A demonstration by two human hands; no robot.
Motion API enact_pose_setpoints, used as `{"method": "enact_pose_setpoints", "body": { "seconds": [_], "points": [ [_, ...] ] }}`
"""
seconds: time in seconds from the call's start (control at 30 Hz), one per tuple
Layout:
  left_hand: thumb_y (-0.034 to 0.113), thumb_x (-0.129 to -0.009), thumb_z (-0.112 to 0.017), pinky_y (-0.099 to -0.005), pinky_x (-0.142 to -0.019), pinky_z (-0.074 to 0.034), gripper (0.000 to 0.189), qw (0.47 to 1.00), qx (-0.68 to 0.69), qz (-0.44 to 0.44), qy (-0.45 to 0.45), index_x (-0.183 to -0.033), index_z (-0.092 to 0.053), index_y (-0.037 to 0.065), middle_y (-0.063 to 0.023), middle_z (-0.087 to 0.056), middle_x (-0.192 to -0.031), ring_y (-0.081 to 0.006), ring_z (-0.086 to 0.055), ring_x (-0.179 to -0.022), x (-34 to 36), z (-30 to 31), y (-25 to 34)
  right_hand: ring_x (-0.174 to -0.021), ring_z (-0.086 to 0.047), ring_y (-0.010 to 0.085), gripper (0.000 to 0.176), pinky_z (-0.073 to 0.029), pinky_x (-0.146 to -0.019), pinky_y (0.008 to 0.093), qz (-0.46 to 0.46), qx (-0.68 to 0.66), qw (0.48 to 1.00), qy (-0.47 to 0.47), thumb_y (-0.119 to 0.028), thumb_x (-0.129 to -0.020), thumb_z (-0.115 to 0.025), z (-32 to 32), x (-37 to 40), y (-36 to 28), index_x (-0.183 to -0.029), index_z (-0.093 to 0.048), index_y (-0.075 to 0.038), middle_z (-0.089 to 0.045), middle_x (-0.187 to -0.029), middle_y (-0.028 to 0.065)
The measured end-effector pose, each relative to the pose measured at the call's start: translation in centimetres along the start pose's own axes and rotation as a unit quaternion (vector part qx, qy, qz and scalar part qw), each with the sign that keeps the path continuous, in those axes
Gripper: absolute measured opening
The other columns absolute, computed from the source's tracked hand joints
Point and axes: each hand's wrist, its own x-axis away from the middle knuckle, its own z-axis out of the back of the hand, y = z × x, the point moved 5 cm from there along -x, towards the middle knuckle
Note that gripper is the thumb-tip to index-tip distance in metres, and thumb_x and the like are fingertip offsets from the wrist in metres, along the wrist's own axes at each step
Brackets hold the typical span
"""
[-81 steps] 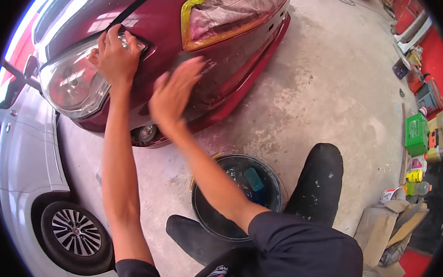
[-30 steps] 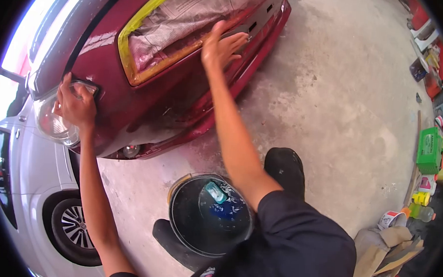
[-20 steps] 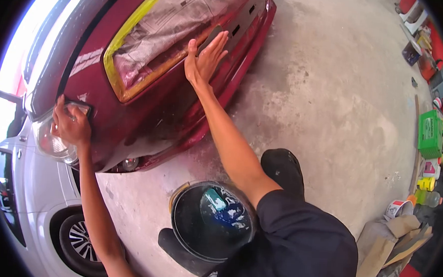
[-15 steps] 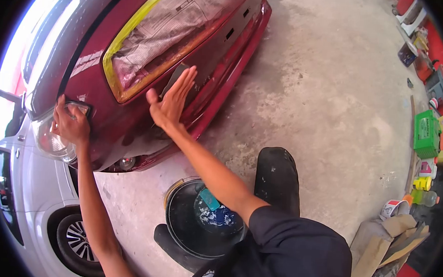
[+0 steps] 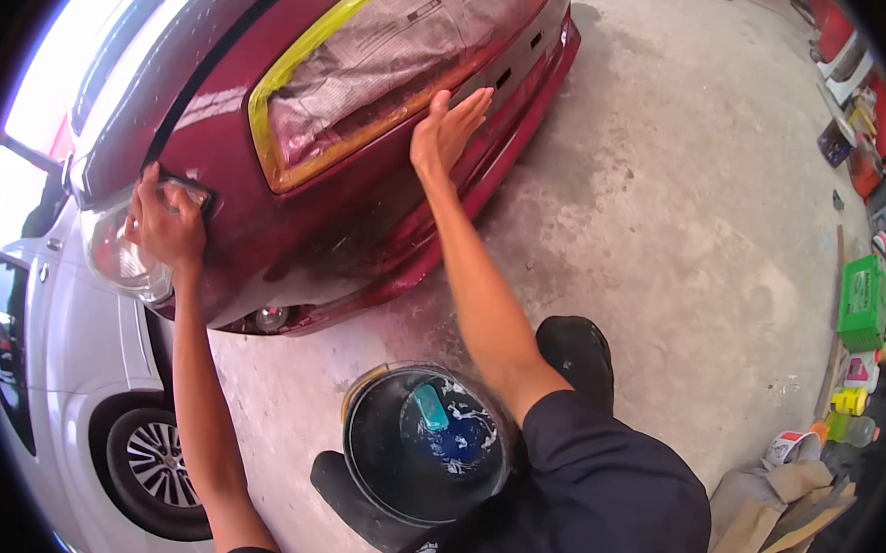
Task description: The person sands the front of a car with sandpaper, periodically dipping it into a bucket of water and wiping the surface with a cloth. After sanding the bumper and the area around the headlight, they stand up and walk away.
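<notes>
A dark red car bumper (image 5: 295, 239) fills the upper left, its grille opening masked with newspaper (image 5: 394, 64) and yellow tape. My right hand (image 5: 449, 127) lies flat on the bumper just below the masked area, fingers together, pressing a grey sanding sheet that is mostly hidden under the palm. My left hand (image 5: 168, 224) is curled over the inner corner of the headlight (image 5: 123, 255), bracing there.
A black bucket (image 5: 358, 462) of water with a teal sponge (image 5: 430, 406) sits on the concrete floor between my legs. A white car with its wheel (image 5: 158, 464) stands at the left. A green crate (image 5: 863, 299), bottles and cardboard (image 5: 776, 514) line the right side.
My right hand slid down and left along the bumper with the grey sheet, then back up and right to under the masked area. My left hand stayed on the headlight corner.
</notes>
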Motion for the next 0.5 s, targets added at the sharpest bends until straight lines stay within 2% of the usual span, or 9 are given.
{"method": "enact_pose_setpoints", "body": {
  "seconds": [0.03,0.07,0.13,0.2,0.23,0.3,0.4,0.43,0.5],
  "points": [
    [0.024,-0.094,-0.058,-0.0468,-0.11,-0.033,0.042,1.0,-0.011,0.008,-0.008,-0.135,-0.065,0.02,-0.0036,-0.071,-0.133,-0.0232,-0.063,-0.127,0.0,0.2,0.1,-0.161,-0.004,0.0398,0.088,-0.004,-0.131,0.0513,-0.004,0.047,0.999,0.015,-0.055,-0.111,-0.029,0.0,1.9,-0.5,-0.161,-0.005,0.014,-0.004,-0.172,0.0308],
    [0.024,-0.093,-0.058,-0.0462,-0.111,-0.033,0.043,1.0,-0.02,0.014,-0.015,-0.135,-0.065,0.02,-0.0033,-0.07,-0.134,-0.023,-0.063,-0.129,-0.1,0.4,0.5,-0.161,-0.003,0.0438,0.093,-0.003,-0.131,0.0533,-0.014,0.032,0.999,0.028,-0.054,-0.108,-0.038,-0.5,5.7,-1.2,-0.161,-0.002,0.014,-0.002,-0.171,0.0328],
    [0.024,-0.093,-0.058,-0.046,-0.11,-0.033,0.043,0.999,-0.025,0.01,-0.023,-0.135,-0.066,0.02,-0.0028,-0.071,-0.134,-0.022,-0.063,-0.129,0.1,0.5,0.5,-0.16,-0.002,0.0483,0.099,-0.002,-0.13,0.0553,0.055,0.021,0.998,-0.022,-0.051,-0.104,-0.048,-1.0,16.0,-4.3,-0.16,0.001,0.013,0.0,-0.17,0.0347],
    [0.023,-0.092,-0.059,-0.046,-0.11,-0.033,0.043,1.0,-0.02,0.0,-0.018,-0.135,-0.066,0.02,-0.0019,-0.071,-0.134,-0.021,-0.063,-0.128,-0.1,0.4,0.3,-0.158,0.0,0.0527,0.106,-0.001,-0.129,0.0577,0.088,0.005,0.996,-0.027,-0.048,-0.099,-0.056,-1.1,16.4,-3.2,-0.16,0.004,0.013,0.003,-0.17,0.0357],
    [0.024,-0.092,-0.058,-0.0461,-0.11,-0.033,0.043,1.0,-0.016,-0.006,-0.011,-0.135,-0.066,0.021,-0.0012,-0.071,-0.133,-0.0206,-0.063,-0.128,-0.2,0.6,0.4,-0.159,-0.001,0.0508,0.104,-0.003,-0.129,0.0569,0.085,0.01,0.996,0.005,-0.054,-0.102,-0.051,-0.9,13.3,-2.3,-0.161,0.002,0.013,0.001,-0.169,0.0363],
    [0.024,-0.092,-0.059,-0.0463,-0.11,-0.034,0.043,1.0,-0.004,-0.009,0.006,-0.134,-0.066,0.023,0.0017,-0.071,-0.133,-0.0188,-0.064,-0.127,-0.1,0.4,0.5,-0.161,-0.002,0.0448,0.09,-0.003,-0.131,0.0509,-0.027,-0.02,0.999,0.026,-0.045,-0.108,-0.043,-0.6,4.7,1.4,-0.161,0.0,0.013,0.002,-0.17,0.0343],
    [0.024,-0.091,-0.06,-0.0462,-0.109,-0.034,0.041,0.999,-0.033,0.013,0.006,-0.132,-0.067,0.024,0.0033,-0.072,-0.131,-0.0172,-0.064,-0.127,0.0,0.4,0.7,-0.162,-0.002,0.0391,0.079,-0.003,-0.131,0.0461,-0.078,-0.033,0.996,0.009,-0.038,-0.112,-0.036,-0.2,5.2,1.0,-0.161,-0.002,0.014,0.003,-0.171,0.0323],
    [0.025,-0.091,-0.061,-0.0469,-0.108,-0.035,0.039,0.999,-0.033,0.014,0.009,-0.13,-0.068,0.024,0.0037,-0.073,-0.13,-0.0161,-0.064,-0.125,-0.1,0.2,0.5,-0.161,0.0,0.0421,0.09,-0.001,-0.131,0.049,-0.076,-0.031,0.997,0.008,-0.047,-0.109,-0.04,-0.7,10.1,-1.0,-0.161,0.0,0.014,0.004,-0.171,0.0333],
    [0.025,-0.094,-0.059,-0.0496,-0.109,-0.034,0.039,1.0,-0.019,-0.008,0.007,-0.132,-0.066,0.024,0.0022,-0.072,-0.131,-0.0183,-0.065,-0.124,0.2,0.2,0.6,-0.16,0.004,0.0479,0.111,0.002,-0.13,0.0535,0.016,0.016,0.999,-0.033,-0.057,-0.098,-0.053,-2.5,22.0,-3.1,-0.16,0.005,0.014,0.006,-0.17,0.035]
  ]
}}
